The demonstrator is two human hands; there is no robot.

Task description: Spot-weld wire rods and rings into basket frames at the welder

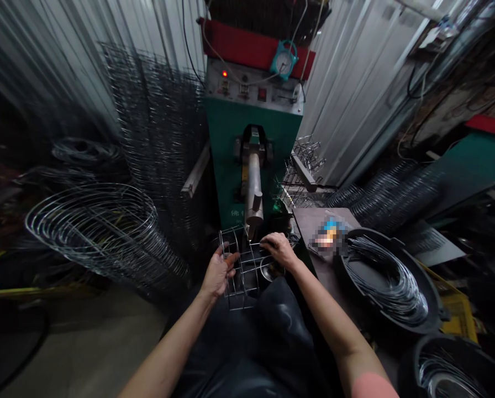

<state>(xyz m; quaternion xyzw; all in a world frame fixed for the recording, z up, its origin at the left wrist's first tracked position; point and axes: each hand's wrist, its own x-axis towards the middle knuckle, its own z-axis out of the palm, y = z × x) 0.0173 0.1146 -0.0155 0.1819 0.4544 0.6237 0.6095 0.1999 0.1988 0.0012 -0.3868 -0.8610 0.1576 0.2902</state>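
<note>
A small wire rack (242, 284) of thin metal rods is held in front of my body, beneath the electrode arm of a green spot welding machine (226, 138). My left hand (219, 272) grips its left side, with thumb and fingers around the rods. On the other side, my right hand (278, 249) has its bent fingers closed at the end of a cross rod, close to the electrode tip (251, 235). Whether it also pinches a separate loose wire is too small to tell. Below that hand is a round metal bowl (269, 271), partly hidden.
Large wire rings (94, 221) are stacked at the left, before tall bundles of wire mesh (152, 127). To the right, a black tub (351, 282) with curved wires adjoins a board (303, 221). A second tub (417, 359) stands nearer. A bar (303, 172) juts from the machine.
</note>
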